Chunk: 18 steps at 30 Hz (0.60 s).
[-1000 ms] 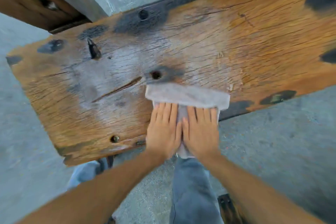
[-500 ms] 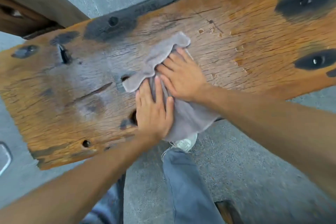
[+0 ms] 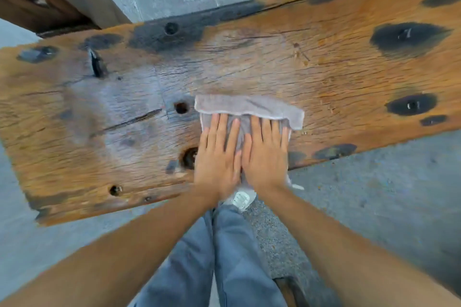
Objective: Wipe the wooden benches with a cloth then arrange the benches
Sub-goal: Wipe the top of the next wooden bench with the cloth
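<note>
Wooden bench (image 3: 324, 62): one broad, weathered orange-brown plank crossing the view from 9 o'clock to 2 o'clock, standing on a grey concrete floor (image 3: 374, 194). Surface cracked along the grain, with black stains and several bolt holes; a greyed, worn patch sits left of centre. Lying directly on the plank, near its 6 o'clock edge, is a grey cloth (image 3: 249, 107), its far edge folded over, its near end hanging past the plank's edge. Left hand (image 3: 215, 157) and right hand (image 3: 265, 157) press flat on the cloth, side by side, touching.
</note>
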{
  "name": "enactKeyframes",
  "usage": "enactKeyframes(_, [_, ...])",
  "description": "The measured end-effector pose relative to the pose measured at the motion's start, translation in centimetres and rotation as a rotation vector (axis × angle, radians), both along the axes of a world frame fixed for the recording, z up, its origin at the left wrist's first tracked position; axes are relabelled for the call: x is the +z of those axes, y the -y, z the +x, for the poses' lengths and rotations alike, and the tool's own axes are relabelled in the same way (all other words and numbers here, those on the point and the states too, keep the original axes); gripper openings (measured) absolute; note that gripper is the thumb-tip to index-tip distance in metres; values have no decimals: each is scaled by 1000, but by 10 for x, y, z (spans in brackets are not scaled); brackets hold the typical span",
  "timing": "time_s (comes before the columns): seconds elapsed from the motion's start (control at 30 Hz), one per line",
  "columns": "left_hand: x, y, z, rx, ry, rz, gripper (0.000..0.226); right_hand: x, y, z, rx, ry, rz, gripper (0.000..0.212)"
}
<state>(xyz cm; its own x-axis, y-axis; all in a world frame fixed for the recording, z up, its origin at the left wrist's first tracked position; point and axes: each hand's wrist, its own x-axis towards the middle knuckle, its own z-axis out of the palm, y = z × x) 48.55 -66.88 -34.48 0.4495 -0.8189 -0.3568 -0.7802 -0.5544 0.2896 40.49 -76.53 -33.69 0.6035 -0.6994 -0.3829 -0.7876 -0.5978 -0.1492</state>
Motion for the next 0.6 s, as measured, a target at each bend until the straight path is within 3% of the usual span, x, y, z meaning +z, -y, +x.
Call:
enactKeyframes(0.13, [23, -80, -61, -117, -138, 123, 67, 6, -60, -77, 42, -163, 101, 48])
enactKeyframes(0.27, [36, -75, -50, -121, -215, 193, 68, 12, -37, -69, 82, -167, 115, 47])
enactKeyframes(0.37, [29, 0, 1, -74, -246, 83, 68, 7, 4, -37, 27, -63, 18, 50])
enactKeyframes(0.5, [7, 162, 91, -47, -149, 3, 65, -18, 133, 59, -214, 28, -115, 54])
enactKeyframes(0.57, [7, 236, 130, 46, -166, 66, 65, -20, 197, 102, -261, 224, 77, 55])
enactKeyframes(0.6, [7, 259, 145, 111, -190, 109, 66, -23, 220, 114, -377, 472, 390, 48])
